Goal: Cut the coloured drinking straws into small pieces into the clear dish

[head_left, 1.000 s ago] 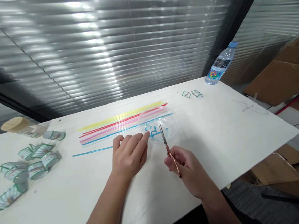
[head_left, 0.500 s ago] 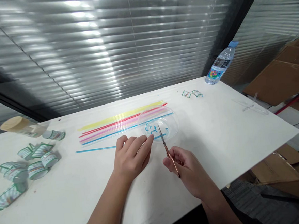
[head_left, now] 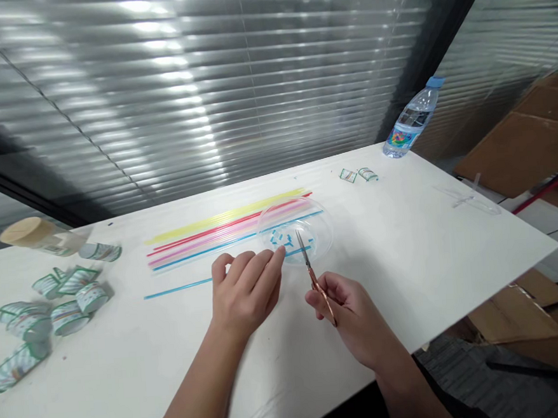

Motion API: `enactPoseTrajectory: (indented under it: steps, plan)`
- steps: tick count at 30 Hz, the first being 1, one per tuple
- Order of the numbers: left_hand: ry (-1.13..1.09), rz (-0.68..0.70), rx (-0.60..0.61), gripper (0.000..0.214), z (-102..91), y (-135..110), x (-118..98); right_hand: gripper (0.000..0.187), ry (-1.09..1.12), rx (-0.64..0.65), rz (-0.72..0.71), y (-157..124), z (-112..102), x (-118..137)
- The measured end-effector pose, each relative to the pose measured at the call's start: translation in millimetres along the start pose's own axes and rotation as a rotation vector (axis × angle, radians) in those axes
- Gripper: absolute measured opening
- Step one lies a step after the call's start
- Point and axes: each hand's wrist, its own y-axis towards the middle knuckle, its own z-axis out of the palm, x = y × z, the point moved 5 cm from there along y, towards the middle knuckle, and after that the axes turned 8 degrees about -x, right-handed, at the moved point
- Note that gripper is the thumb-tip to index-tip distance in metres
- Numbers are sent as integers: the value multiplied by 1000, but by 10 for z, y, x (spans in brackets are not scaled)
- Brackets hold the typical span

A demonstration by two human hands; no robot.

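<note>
My left hand [head_left: 246, 289] pinches a long blue straw [head_left: 177, 288] that lies across the white table [head_left: 407, 264], its free end pointing left. The straw's right end reaches over a clear plastic dish [head_left: 321, 222] holding several short blue straw pieces [head_left: 281, 239]. My right hand [head_left: 348, 312] grips copper-coloured scissors [head_left: 309, 267], blades pointing up at the straw's end over the dish.
Yellow, red, pink and blue straws [head_left: 223, 229] lie in a row behind the dish. Several rolled paper labels [head_left: 61, 304] and a wooden-lidded jar [head_left: 37, 235] are at the left. A water bottle [head_left: 411, 120] stands far right. Cardboard [head_left: 523, 141] lies beyond the table's right edge.
The blue straw has been fed a little rightward toward the dish. The scissor blades have shifted slightly at the straw's end; both hands stay in nearly the same place.
</note>
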Motion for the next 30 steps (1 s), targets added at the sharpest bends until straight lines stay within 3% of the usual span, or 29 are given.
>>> enactPoseTrajectory:
  steps: [8,17,30]
  plan:
    - [53,-37,-7,29,0,-20,23,49,54,-68,10,26,-43,-5]
    - [14,-37,-8,29,1,-17,21,47,-44,11,-16,-22,-12,-4]
    - [-21,-21,-2,32,7,-27,18,47,-7,19,20,-22,3,-9]
